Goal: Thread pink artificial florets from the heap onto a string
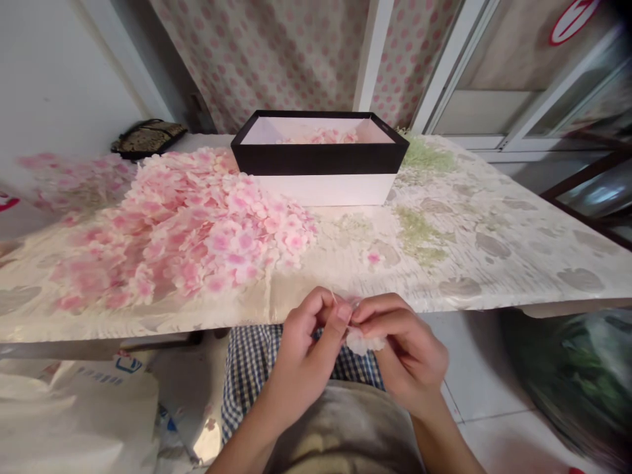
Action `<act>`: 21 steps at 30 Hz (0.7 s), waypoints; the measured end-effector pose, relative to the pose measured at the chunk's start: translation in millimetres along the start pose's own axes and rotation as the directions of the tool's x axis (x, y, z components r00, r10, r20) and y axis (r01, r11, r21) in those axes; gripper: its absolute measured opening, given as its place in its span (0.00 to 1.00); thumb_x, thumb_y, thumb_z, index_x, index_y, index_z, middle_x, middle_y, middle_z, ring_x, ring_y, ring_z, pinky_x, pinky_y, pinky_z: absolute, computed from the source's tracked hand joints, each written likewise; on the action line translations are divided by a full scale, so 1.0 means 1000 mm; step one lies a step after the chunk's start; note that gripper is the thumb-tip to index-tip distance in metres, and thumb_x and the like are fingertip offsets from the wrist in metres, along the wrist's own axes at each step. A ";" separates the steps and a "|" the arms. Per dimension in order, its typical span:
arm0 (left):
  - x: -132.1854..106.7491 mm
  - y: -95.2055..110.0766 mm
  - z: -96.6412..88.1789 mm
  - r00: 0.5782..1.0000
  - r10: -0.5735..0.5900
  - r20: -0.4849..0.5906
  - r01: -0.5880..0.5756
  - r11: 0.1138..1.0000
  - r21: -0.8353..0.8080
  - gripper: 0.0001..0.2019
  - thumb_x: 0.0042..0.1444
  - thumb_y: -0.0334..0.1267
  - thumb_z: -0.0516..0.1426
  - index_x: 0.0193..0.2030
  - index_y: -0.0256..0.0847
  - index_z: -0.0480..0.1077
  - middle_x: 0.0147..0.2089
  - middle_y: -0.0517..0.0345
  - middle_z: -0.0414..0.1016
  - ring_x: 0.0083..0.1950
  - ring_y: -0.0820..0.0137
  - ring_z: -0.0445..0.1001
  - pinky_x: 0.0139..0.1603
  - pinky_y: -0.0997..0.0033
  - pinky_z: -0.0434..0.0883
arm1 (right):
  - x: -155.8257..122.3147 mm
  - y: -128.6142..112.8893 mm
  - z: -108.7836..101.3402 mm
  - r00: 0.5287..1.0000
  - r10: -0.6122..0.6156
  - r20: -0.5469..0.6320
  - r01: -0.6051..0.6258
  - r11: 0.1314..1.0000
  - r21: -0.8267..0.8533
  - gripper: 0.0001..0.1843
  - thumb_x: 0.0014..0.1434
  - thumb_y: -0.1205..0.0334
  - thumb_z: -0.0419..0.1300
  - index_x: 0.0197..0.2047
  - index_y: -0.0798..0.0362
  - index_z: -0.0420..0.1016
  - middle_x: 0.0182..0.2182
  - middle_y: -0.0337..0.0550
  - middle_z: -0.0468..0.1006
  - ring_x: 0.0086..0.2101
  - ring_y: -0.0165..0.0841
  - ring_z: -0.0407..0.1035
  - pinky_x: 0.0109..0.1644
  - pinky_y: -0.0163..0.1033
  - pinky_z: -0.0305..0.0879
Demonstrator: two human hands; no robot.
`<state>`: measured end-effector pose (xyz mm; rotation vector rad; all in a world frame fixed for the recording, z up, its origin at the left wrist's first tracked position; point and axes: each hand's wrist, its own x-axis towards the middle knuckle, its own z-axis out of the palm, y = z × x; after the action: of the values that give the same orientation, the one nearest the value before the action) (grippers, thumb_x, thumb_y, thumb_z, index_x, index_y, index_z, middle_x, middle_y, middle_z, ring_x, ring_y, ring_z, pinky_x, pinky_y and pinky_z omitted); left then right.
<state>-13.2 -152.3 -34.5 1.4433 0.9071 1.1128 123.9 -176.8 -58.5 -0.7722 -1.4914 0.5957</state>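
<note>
My left hand [309, 342] and my right hand [402, 349] meet just below the table's front edge, above my lap. Both pinch a small pale pink fabric flower [364, 341] between thumbs and fingertips; a thin stem or wire seems to stick up between them, too fine to be sure. A big heap of pink fabric flowers [192, 224] lies on the table to the left. Behind it stands a black and white box [320, 161] with more pink flowers inside.
The table [494, 250] wears a glossy patterned cloth. Greenish bits [419, 230] lie right of the box, and one loose flower [374, 258] near the front. A dark pouch [148, 137] sits far left. White bags [74, 408] are on the floor at left, a green bag [577, 375] at right.
</note>
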 end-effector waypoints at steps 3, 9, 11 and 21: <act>-0.002 -0.003 -0.002 0.999 0.045 -0.011 -0.045 0.999 0.007 0.10 0.64 0.43 0.55 0.33 0.42 0.64 0.22 0.67 0.58 0.22 0.78 0.57 0.21 0.79 0.56 | 0.001 -0.001 0.003 0.999 0.008 -0.031 -0.009 1.000 -0.012 0.18 0.59 0.80 0.53 0.43 0.47 0.73 0.40 0.39 0.74 0.40 0.29 0.70 0.44 0.37 0.69; -0.004 -0.002 -0.005 0.998 -0.016 0.054 0.023 0.993 -0.120 0.11 0.62 0.43 0.58 0.31 0.41 0.67 0.18 0.68 0.59 0.19 0.79 0.55 0.19 0.80 0.54 | 0.003 0.000 0.001 0.998 0.057 0.012 -0.057 0.998 0.033 0.14 0.61 0.76 0.54 0.41 0.47 0.73 0.42 0.40 0.69 0.38 0.28 0.69 0.41 0.37 0.68; -0.004 -0.002 -0.004 0.991 -0.091 0.096 0.112 0.963 -0.245 0.15 0.59 0.47 0.59 0.29 0.40 0.64 0.17 0.69 0.56 0.17 0.80 0.51 0.18 0.79 0.52 | 0.002 0.000 -0.002 0.994 0.087 0.069 -0.095 0.989 0.112 0.11 0.62 0.73 0.55 0.40 0.47 0.73 0.42 0.41 0.69 0.36 0.29 0.69 0.39 0.37 0.67; -0.007 -0.007 -0.008 0.979 -0.125 0.159 0.180 0.895 -0.409 0.17 0.58 0.46 0.61 0.26 0.40 0.61 0.18 0.70 0.48 0.19 0.81 0.41 0.19 0.79 0.46 | 0.002 -0.006 -0.001 0.977 0.137 0.165 -0.169 0.966 0.194 0.07 0.64 0.70 0.54 0.40 0.49 0.71 0.40 0.42 0.68 0.38 0.30 0.67 0.39 0.36 0.65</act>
<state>-23.0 -156.0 -42.0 1.0530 0.6265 1.0094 124.5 -179.4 -52.1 -0.6957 -1.4858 0.9292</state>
